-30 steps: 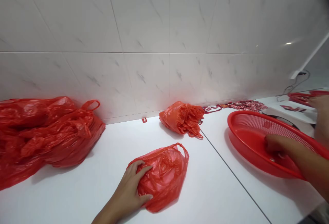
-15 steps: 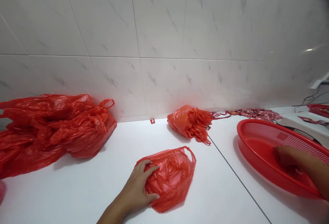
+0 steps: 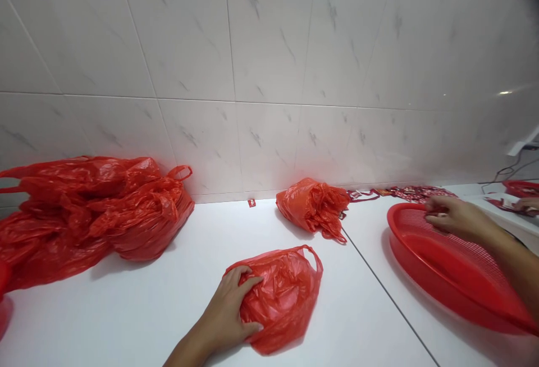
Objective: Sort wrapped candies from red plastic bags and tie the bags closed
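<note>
A red plastic bag (image 3: 286,294) with a loop handle lies crumpled on the white table. My left hand (image 3: 229,311) grips its left side, thumb and fingers curved over the film. At the right, my right hand (image 3: 448,215) is raised above the far rim of a red plastic basket (image 3: 404,249), its fingers curled in. Whatever those fingers hold, if anything, I cannot make out. The basket has mesh sides, and its near wall hides part of the inside.
A bunched red bag (image 3: 307,204) sits by the tiled wall, near a small red packet (image 3: 251,202). More red bags (image 3: 105,204) are heaped at left. Small red packets (image 3: 421,192) lie behind the basket. Another person's hand (image 3: 528,204) shows at the far right edge.
My right hand has risen from inside the basket to above its far rim. My left hand stays on the bag. Another person's hand has appeared at the right edge.
</note>
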`<state>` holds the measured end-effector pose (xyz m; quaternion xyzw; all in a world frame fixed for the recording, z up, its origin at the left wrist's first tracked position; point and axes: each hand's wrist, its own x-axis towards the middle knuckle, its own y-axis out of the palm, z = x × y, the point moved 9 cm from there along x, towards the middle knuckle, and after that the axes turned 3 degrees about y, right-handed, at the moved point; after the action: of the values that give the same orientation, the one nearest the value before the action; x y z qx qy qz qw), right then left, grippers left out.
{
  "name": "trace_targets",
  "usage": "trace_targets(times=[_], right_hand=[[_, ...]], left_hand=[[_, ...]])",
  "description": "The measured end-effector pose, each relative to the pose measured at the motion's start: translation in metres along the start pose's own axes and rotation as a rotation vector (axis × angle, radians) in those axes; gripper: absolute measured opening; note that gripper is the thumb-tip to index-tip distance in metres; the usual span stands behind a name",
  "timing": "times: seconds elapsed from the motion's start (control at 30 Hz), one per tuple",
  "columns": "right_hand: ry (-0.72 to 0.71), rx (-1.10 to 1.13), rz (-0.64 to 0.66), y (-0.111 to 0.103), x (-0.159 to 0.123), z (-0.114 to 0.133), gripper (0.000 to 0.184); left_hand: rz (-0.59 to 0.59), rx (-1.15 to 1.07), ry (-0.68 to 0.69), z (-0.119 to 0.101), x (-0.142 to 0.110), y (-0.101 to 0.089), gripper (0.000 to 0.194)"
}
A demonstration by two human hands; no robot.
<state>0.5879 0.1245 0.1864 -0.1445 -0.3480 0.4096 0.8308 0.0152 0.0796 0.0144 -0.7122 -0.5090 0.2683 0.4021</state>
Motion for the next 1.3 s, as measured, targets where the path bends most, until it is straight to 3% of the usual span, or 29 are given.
trace_targets(times=[0.03, 0.1, 0.2, 0.3, 0.37, 0.5, 0.6, 0.83, 1.1, 1.3], right_hand=[[-0.005, -0.016, 0.155, 0.022, 0.004, 0.009, 0.023], [-0.115, 0.134, 0.189, 0.044, -0.01, 0.046, 0.014], [-0.412, 0.43, 0.218, 0.089, -0.082, 0.126, 0.014], [-0.632, 0.543, 0.182, 0.146, -0.164, 0.186, 0.021], [-0.722, 0.591, 0.11, 0.176, -0.205, 0.205, 0.026], [-0.853, 0.609, 0.211, 0.219, -0.251, 0.21, 0.035], [-0.831, 0.611, 0.263, 0.222, -0.25, 0.2, 0.037], [-0.803, 0.592, 0.197, 0.209, -0.235, 0.191, 0.04], [-0.837, 0.603, 0.323, 0.221, -0.25, 0.192, 0.054], [-0.856, 0.62, 0.339, 0.22, -0.254, 0.196, 0.065]], left_hand=[[0.0, -0.003, 0.001, 0.0, 0.0, 0.0, 0.091], [0.001, -0.011, 0.006, -0.001, -0.001, 0.0, 0.091], [0.007, -0.018, 0.004, -0.003, -0.001, -0.001, 0.09], [0.015, -0.019, 0.003, -0.003, -0.002, -0.001, 0.09], [0.01, -0.021, 0.012, -0.003, -0.003, -0.001, 0.09], [-0.002, -0.027, 0.031, -0.003, -0.003, 0.0, 0.088], [-0.014, -0.04, 0.036, -0.006, -0.003, -0.001, 0.082], [-0.147, -0.048, 0.148, -0.021, -0.001, -0.017, 0.049], [-0.414, 0.078, 0.233, -0.037, -0.014, -0.048, 0.035], [-0.402, 0.131, 0.244, -0.044, -0.014, -0.044, 0.024]])
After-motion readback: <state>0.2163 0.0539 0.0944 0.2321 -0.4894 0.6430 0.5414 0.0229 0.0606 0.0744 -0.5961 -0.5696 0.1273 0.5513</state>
